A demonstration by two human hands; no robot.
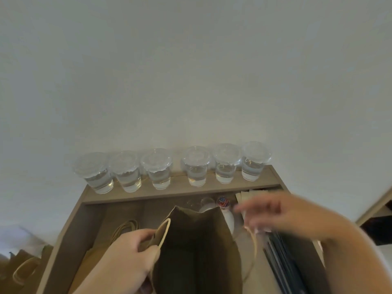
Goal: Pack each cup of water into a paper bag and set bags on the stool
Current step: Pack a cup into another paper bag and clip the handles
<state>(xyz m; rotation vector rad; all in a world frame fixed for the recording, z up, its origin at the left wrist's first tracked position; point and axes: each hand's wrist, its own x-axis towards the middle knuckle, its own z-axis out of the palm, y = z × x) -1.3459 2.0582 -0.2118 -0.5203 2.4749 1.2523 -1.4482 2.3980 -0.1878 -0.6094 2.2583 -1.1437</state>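
Lower centre of the frame, a brown paper bag (197,251) stands open, its mouth gaping up at the camera and dark inside. The left hand (131,251) comes in from the bottom left and grips the bag's left rim, with fingers and thumb curled round the paper and the loop handle (164,230) pinned there.

Over on the right, the right hand (282,215) hangs above the bag's right edge. It is badly blurred, but the fingers look stretched out and loose, with nothing clearly held in them.

Across the middle of the frame, six lidded cups of water (158,168) stand upright in a row on the raised back ledge (182,190), up against the white wall (191,71). All six are outside the bag, well behind it.

Left of the open bag, flat bags (125,227) lie on the desk with their twine handles showing. In the bottom left corner, more brown bags (23,268) stand lower down, beside the desk. Dark strips (282,262) lie at lower right.
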